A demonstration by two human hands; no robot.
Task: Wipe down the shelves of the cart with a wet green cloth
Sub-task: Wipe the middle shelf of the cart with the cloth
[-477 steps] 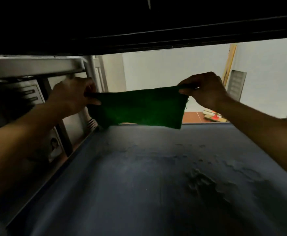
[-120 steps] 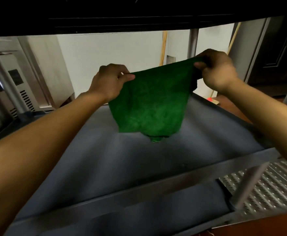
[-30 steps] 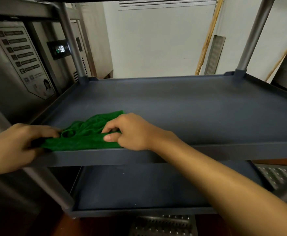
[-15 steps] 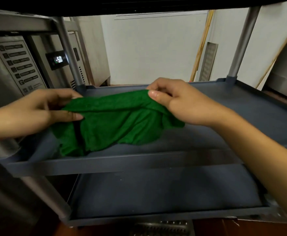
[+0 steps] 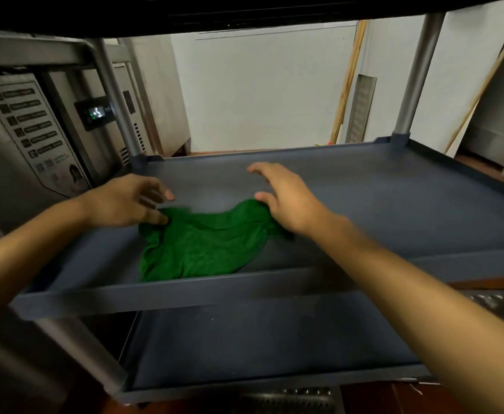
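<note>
Currently logged: green cloth (image 5: 203,246) lying crumpled on middle shelf (image 5: 379,204), near front lip, left of centre. Left hand (image 5: 122,203) noted with fingers loosely straight, gripping nothing, fingertips touching cloth's far-left corner. Right hand (image 5: 289,198) noted with fingers spread, released, thumb at cloth's far-right edge. Below, lower shelf (image 5: 259,348); at left, steel appliance (image 5: 21,144) with lit display (image 5: 95,113).

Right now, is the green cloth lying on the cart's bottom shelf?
No, the green cloth lies crumpled on the middle shelf, with the bottom shelf below it.
</note>
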